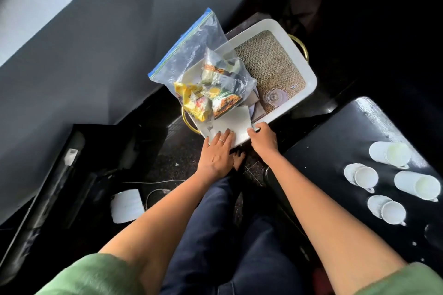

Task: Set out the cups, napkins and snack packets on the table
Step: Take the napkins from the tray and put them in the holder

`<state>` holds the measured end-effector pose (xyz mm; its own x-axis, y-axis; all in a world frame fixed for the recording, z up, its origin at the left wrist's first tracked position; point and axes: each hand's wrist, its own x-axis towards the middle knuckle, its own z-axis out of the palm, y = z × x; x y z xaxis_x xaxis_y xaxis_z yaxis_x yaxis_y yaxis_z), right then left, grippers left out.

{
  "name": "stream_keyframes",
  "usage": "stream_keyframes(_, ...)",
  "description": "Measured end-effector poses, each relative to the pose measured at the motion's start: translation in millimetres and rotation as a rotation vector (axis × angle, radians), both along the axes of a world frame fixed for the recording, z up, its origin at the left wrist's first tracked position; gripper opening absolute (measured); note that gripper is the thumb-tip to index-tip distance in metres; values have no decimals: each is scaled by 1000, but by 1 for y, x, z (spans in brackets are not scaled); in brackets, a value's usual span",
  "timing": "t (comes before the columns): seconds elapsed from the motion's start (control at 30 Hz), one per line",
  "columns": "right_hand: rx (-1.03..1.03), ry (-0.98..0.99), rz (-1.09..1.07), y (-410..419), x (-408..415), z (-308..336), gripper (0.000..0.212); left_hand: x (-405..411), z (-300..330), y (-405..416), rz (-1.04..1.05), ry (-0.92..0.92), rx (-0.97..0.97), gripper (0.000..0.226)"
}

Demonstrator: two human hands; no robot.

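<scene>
Head view shows the left hand (217,151) flat on the napkins (230,124) at the tray's (309,74) near edge while the right hand (262,137) pinches them, so lift them cleanly from under the snack bag (206,72) toward the cups (364,178) on the counter (323,151).

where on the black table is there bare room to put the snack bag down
The black table is bare along its left side, between its edge nearest the white tray and the cups. The right side is crowded: four cups with saucers in a cluster. The snack bag and napkins fill the tray's near end; its woven far end holds only a glass.
</scene>
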<state>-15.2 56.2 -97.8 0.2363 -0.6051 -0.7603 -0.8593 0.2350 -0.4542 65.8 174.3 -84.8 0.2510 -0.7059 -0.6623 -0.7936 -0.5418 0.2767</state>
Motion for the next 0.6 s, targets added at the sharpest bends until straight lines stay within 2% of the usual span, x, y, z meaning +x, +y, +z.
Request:
stream_keyframes(0.13, 82, -11, -85, 6, 9, -9, 42, 1, -5, 0, -54, 15, 50, 66)
stream_keyframes(0.3, 18, -24, -167, 11, 10, -14, 30, 1, -8, 3, -79, 34, 67, 66)
stream_keyframes(0.5, -55, -53, -268, 16, 2, 0, 32, 3, -2, 8, -49, 50, 42, 69)
stream_keyframes(0.6, -70, -120, -355, 20, -11, 12, 30, -3, 5, 9, -27, 55, -28, 68)
